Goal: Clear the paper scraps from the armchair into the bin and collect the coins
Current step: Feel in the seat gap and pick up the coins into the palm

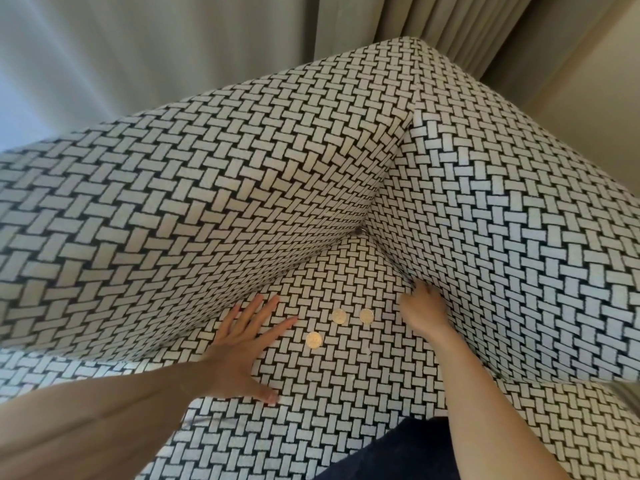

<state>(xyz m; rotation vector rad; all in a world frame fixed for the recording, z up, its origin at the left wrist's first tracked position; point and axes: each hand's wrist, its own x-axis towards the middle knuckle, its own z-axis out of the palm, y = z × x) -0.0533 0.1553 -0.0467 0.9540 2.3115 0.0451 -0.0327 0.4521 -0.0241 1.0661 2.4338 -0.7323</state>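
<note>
The left hand (242,351) lies flat, fingers spread, on the armchair (173,202) seat at lower centre, holding nothing. The right hand (422,311), right of centre, has its fingertips buried in the crease between seat and arm, so I cannot tell whether it grips anything. Three coins (338,316) lie on the seat between the hands.

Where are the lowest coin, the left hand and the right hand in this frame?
lowest coin (314,340): head view, centre of its face.
left hand (239,351): head view, back of the hand.
right hand (424,311): head view, back of the hand.
</note>
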